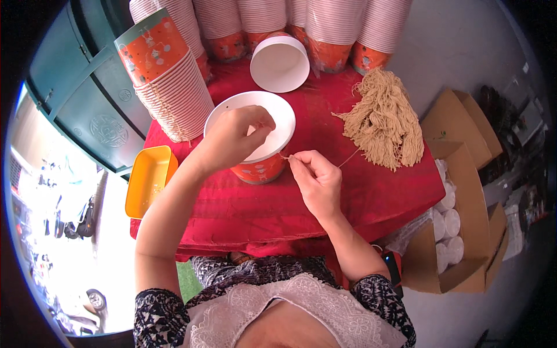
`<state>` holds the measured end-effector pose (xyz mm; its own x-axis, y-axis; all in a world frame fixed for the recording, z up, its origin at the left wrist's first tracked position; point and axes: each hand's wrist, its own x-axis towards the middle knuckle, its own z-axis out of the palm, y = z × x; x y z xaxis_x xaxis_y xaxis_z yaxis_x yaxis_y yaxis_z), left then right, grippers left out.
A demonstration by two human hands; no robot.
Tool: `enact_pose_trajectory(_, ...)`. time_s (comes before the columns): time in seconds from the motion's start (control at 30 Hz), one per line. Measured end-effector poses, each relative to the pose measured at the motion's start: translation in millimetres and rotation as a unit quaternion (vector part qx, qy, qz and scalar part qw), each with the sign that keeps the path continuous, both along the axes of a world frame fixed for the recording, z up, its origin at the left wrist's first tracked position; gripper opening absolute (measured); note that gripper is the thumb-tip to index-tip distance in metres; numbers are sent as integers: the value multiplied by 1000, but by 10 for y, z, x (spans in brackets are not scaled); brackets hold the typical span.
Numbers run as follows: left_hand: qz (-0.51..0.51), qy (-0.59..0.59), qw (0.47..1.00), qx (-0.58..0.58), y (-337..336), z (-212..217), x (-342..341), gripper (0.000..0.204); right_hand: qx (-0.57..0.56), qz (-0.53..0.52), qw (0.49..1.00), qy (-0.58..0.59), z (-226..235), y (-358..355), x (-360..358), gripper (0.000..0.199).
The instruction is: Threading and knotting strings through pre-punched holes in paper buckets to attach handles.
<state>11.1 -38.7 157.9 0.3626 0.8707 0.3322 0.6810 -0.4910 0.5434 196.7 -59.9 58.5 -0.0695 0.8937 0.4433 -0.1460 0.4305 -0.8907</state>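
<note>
A white-lined paper bucket (282,110) with an orange printed outside stands upright on the red-covered table in front of me. My left hand (235,139) is over its mouth, fingers curled and thumb close to them; whatever they hold, if anything, is too small to make out. Just right of the bucket's wall, my right hand (318,181) pinches the end of a tan string (350,157) between thumb and forefinger. From there the string runs toward a loose bundle of tan strings (386,119) on the table's right side.
Behind stands a row of nested bucket stacks (264,17), some in clear plastic. Another bucket (279,65) lies tipped toward me. A leaning bucket stack (174,95) and a yellow tray (149,182) are at left. An open cardboard box (473,214) holds white rolled items at right.
</note>
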Motion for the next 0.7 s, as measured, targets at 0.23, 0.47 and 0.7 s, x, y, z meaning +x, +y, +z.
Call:
enact_pose_trajectory(0.23,-80,86,970,212,-464,111,184,30,31,24,999,4,99,-134,57,10)
enact_pose_trajectory(0.47,-48,178,949,256,-741,-5,311,36,-5,126,992,-5,233,-280,140,14)
enact_pose_trajectory(0.7,-77,179,943,269,-811,-170,182,22,-41,228,972,-46,264,-295,210,14)
